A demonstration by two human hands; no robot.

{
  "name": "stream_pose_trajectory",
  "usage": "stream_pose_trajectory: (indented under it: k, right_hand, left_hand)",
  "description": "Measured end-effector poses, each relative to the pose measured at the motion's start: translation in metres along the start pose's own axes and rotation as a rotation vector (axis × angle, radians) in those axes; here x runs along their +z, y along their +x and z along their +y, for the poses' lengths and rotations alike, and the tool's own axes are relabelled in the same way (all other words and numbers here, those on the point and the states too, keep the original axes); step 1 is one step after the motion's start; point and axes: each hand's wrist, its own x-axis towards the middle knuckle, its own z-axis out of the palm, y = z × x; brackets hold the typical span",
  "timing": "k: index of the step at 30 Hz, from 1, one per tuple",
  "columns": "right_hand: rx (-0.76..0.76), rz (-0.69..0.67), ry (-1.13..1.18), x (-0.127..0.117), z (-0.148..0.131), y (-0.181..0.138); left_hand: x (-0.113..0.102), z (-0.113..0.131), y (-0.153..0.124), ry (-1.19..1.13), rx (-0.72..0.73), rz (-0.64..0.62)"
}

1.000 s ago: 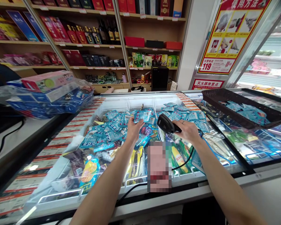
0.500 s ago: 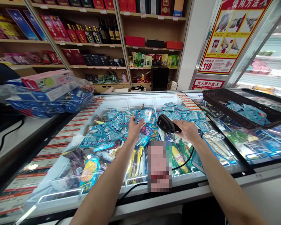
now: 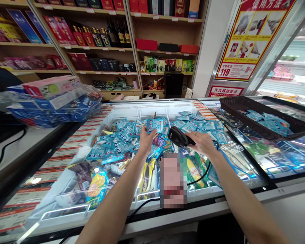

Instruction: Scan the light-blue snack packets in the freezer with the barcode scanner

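My left hand [image 3: 147, 137] pinches a small blue packet [image 3: 154, 125] by its lower edge, above the glass top of a chest freezer. In my right hand [image 3: 203, 143] is a black barcode scanner [image 3: 178, 136], its head pointing left toward the packet with a gap between them. Many more blue packets [image 3: 123, 146] lie heaped on the glass to the left, and a second spread of blue packets [image 3: 193, 123] lies behind the scanner. A black cable [image 3: 202, 178] runs from the scanner. Its trigger is hidden by my fingers.
A pixelated pinkish object [image 3: 173, 181] lies at the freezer's front edge. To the right sits a brown plastic basket [image 3: 227, 105] with blue packets inside. Plastic-wrapped boxes [image 3: 53, 101] are stacked at left. Stocked shelves [image 3: 101, 49] stand behind the freezer.
The scanner and my right hand have shifted slightly left and down. The packet in my left hand has tilted a little, and its barcode no longer shows clearly.
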Motion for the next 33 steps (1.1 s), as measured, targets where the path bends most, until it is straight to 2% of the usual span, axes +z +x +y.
stream_pose_trajectory:
  k: [9, 13, 18, 21, 24, 26, 27, 31, 33]
  right_hand:
    - [0.023, 0.010, 0.013, 0.001, 0.003, -0.003]
    - [0.065, 0.047, -0.018, 0.003, 0.010, -0.007]
    - [0.148, 0.083, -0.068, 0.005, 0.021, -0.013]
    - [0.181, 0.089, -0.091, 0.004, 0.024, -0.015]
    - [0.195, 0.085, -0.105, 0.003, 0.025, -0.016]
    - [0.205, 0.086, -0.106, 0.003, 0.026, -0.016]
    - [0.211, 0.089, -0.105, 0.002, 0.026, -0.017]
    - [0.268, 0.120, -0.115, 0.002, 0.031, -0.018]
    - [0.309, 0.118, -0.122, 0.002, 0.033, -0.019]
  left_hand:
    - [0.001, -0.001, 0.000, 0.019, 0.018, 0.006]
    - [-0.001, 0.001, 0.002, 0.042, 0.123, 0.055]
    - [-0.006, 0.017, 0.004, 0.152, 0.225, 0.136]
    - [-0.012, 0.025, 0.006, 0.297, 0.313, 0.146]
    - [-0.017, 0.027, 0.005, 0.653, 0.466, 0.136]
    - [-0.016, 0.026, 0.002, 0.953, 0.554, 0.076]
    - [-0.014, 0.024, 0.000, 1.100, 0.589, 0.000]
    - [-0.005, 0.011, -0.008, 1.538, 0.653, -0.462]
    - [-0.004, 0.005, -0.009, 1.635, 0.648, -0.517]
